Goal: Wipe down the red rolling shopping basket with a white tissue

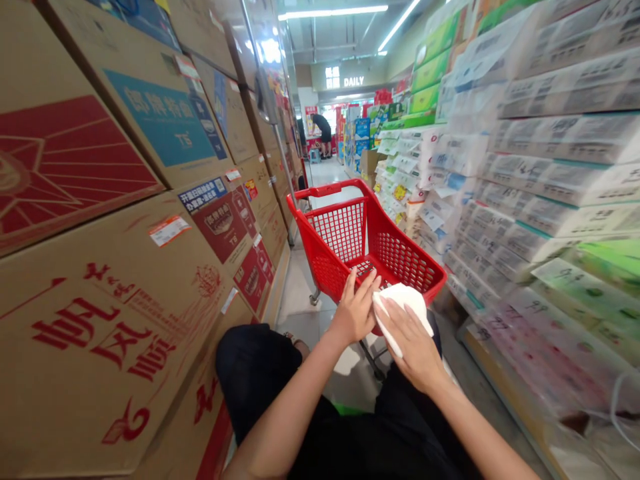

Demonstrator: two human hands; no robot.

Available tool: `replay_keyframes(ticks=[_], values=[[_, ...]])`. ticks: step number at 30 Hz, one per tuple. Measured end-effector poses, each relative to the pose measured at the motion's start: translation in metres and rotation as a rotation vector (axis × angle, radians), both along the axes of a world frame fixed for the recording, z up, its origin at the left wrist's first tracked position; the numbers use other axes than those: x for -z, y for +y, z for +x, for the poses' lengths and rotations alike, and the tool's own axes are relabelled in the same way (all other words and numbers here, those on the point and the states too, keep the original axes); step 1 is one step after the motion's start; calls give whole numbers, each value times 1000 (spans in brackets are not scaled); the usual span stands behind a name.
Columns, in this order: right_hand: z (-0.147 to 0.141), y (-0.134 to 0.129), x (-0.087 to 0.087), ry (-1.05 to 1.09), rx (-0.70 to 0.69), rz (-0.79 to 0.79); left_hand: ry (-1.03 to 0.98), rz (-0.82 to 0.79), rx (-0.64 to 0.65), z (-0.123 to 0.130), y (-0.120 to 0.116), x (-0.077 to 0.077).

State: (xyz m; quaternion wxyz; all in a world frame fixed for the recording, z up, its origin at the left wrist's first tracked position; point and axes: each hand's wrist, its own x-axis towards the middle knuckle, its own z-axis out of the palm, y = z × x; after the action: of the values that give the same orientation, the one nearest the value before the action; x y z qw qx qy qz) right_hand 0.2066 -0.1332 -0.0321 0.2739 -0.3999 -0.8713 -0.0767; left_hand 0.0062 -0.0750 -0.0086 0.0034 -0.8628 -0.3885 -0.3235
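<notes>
A red plastic shopping cart [407, 257] with a perforated basket stands right in front of my knees. My left hand [354, 312] rests at its near edge, fingers stretched out and apart, with nothing seen in it. Beside it, my right hand [413, 340] holds a folded white cloth [407, 297] under its flattened fingers, against the near right end of the cart. The palm side of that hand is hidden, and the cloth covers part of the rim.
Stacked cardboard cartons [100, 320] wall the left side closely. On the right rise piles of plastic-wrapped tissue packs [555, 153], blurred. A tiled aisle floor [325, 170] runs ahead, where a person [324, 130] bends over near a blue stool [315, 155].
</notes>
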Motion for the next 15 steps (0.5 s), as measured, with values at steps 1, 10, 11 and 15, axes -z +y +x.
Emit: replay_keyframes(ticks=[1, 10, 11, 15], values=[[7, 2, 1, 2, 9, -1, 2, 0, 9, -3, 1, 0], [-8, -2, -3, 91, 86, -6, 30, 1, 55, -4, 8, 0], [-14, -4, -2, 66, 54, -3, 25, 6, 62, -5, 8, 0], [0, -1, 0, 5, 14, 24, 23, 11, 95, -9, 7, 1]])
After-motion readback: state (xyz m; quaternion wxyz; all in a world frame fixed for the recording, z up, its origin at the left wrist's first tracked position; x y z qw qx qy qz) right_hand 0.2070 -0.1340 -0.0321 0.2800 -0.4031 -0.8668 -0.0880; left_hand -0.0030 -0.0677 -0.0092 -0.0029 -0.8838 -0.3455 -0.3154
